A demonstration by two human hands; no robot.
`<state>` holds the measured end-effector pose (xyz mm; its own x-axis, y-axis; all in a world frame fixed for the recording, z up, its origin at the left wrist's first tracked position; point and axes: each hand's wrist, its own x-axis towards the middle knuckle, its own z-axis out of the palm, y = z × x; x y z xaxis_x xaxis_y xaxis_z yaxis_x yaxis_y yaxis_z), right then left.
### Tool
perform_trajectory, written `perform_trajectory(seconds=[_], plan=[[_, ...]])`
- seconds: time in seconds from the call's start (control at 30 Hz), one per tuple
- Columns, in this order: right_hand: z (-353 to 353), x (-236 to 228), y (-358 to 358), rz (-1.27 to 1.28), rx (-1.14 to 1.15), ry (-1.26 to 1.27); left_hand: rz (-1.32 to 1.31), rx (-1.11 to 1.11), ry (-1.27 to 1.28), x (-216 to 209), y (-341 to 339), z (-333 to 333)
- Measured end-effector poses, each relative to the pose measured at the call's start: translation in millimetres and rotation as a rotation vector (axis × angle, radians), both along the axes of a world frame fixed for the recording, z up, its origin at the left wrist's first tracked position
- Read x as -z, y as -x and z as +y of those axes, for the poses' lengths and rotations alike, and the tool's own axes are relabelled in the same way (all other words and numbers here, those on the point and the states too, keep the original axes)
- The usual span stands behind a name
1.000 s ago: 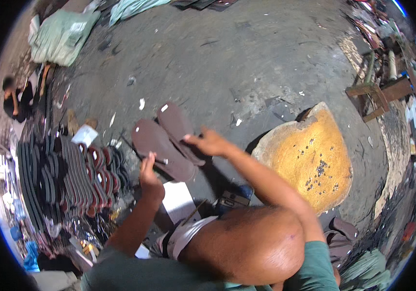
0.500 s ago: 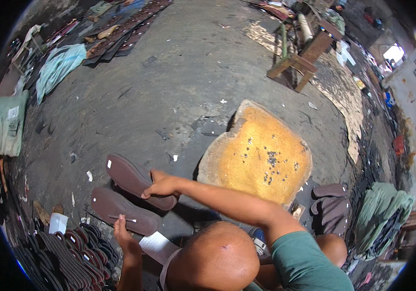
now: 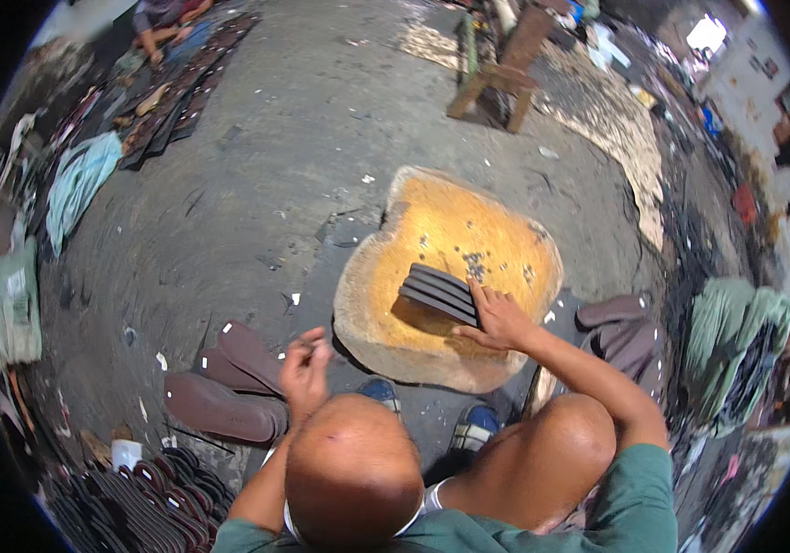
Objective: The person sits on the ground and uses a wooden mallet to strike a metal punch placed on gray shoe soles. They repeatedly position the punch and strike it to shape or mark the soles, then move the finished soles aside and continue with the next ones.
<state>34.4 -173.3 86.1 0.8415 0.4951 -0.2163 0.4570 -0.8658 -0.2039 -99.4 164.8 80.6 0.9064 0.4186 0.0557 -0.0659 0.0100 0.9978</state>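
My right hand grips the end of a stack of several dark brown sandal soles. The stack rests on edge, layers upward, on a block with a worn yellow top. Small dark round bits lie just beyond the fingers. My left hand is raised near my left knee, fingers curled together; a small dark thing may be between the fingertips, too blurred to name. Left of it, brown soles lie in two overlapping piles on the floor.
Many stacked soles stand at lower left. More brown soles lie right of the block, beside a green cloth bundle. A wooden stand is at the far side. Another person sits at far left.
My right hand has left the floor piles and now holds a sole stack on the yellow block. My left hand has lifted off the nearer pile and moved right. The view has shifted.
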Motion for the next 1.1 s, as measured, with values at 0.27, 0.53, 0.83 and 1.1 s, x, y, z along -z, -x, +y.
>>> perform_trajectory(seconds=[0.27, 0.53, 0.83, 1.1], plan=[[15, -8, 9, -0.162, 0.407, -0.845, 0.076, 0.393, -0.094, 10, -63, -86], [-7, -2, -24, 0.084, 0.196, -0.812, 0.100, 0.520, -0.067, 21, -51, -114], [-8, 24, -70, 0.600, -0.032, -0.246, 0.069, 0.962, -0.217, 51, -35, -133], [3, -8, -32, 0.226, -0.043, -0.195, 0.310, 0.762, 0.082, 68, -49, -127]])
